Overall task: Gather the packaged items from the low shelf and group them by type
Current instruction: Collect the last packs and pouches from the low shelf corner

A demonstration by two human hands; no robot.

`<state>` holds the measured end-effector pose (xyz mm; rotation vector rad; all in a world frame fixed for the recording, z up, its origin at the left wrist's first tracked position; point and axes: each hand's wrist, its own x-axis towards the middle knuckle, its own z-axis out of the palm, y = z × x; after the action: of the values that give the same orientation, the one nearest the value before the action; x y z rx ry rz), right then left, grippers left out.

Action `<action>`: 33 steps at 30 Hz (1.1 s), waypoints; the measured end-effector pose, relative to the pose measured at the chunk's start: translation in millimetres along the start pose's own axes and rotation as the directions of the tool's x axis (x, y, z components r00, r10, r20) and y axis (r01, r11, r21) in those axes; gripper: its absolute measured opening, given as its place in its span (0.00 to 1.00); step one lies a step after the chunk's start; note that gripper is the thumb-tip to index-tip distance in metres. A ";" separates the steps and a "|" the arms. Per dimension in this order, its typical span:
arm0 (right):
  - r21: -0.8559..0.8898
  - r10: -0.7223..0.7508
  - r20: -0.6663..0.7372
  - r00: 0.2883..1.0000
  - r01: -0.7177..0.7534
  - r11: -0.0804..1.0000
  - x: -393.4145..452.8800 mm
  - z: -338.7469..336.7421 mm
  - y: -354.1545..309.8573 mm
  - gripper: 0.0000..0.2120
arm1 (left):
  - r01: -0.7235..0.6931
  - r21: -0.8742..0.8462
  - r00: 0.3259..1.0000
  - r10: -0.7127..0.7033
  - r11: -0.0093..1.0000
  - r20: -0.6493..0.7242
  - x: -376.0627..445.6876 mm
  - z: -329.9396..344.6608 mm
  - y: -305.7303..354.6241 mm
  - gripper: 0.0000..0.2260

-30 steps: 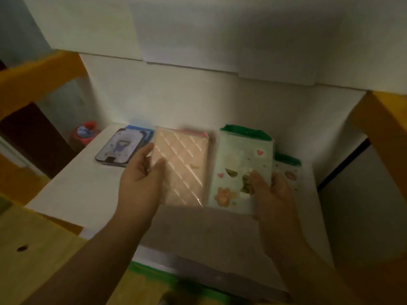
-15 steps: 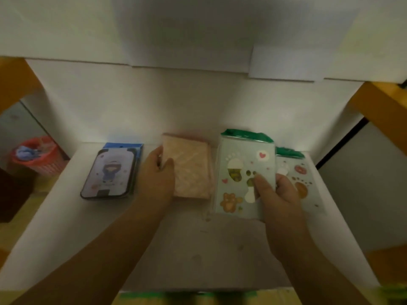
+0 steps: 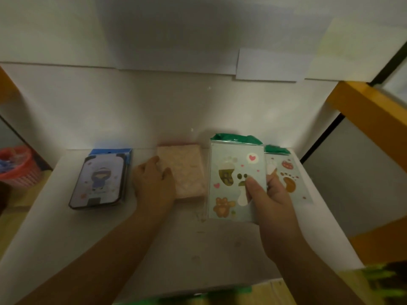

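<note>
On the low white shelf (image 3: pixel 99 234), both forearms reach in from the near edge, palms turned down. The left hand (image 3: pixel 154 186) lies over the near left corner of a pink packet (image 3: pixel 187 170), its fingers curled round the packet's left edge and the thumb pressed on top, so its grip is closed on that packet, which rests flat on the shelf. The right hand (image 3: pixel 271 199) holds a pale green packet (image 3: pixel 233 172) lifted and tilted toward the camera, thumb laid across the printed front and fingers wrapped behind the right edge, a firm grasp. That packet is a flat, glossy plastic sleeve with a dark green header strip, printed with paw marks, hearts and a small brown bear. Just beside it to the right, a second green-topped packet (image 3: pixel 286 172) of the same kind lies flat on the shelf, partly hidden by the right hand. Well to the left sits a small stack of blue-backed packets (image 3: pixel 101 179), rounded rectangles with a dark border and a cartoon figure. The pink packet looks soft and quilted, its surface blurred. A red mesh basket (image 3: pixel 17 166) stands beyond the shelf's left side.
</note>
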<state>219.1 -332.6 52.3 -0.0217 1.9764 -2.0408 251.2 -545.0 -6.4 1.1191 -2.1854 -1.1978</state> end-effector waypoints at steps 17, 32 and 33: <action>-0.057 -0.023 -0.073 0.997 0.018 0.998 9.5 -38.1 2.8 0.07 | -0.118 0.303 0.991 0.091 0.946 0.102 -3.9 -4.1 8.6 0.33; -0.392 -0.147 -0.233 0.961 0.046 0.919 72.3 -111.8 -7.1 0.11 | -0.511 0.387 0.859 0.465 0.767 0.213 -62.4 13.7 49.5 0.25; -0.422 -0.151 -0.228 0.962 0.043 0.905 77.0 -114.0 -7.4 0.12 | -0.517 0.394 0.856 0.470 0.760 0.216 -63.5 16.5 50.1 0.24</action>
<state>119.4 -238.6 38.4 0.0554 2.5904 -1.7074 255.3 -470.1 28.0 0.5465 -2.6854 -0.5488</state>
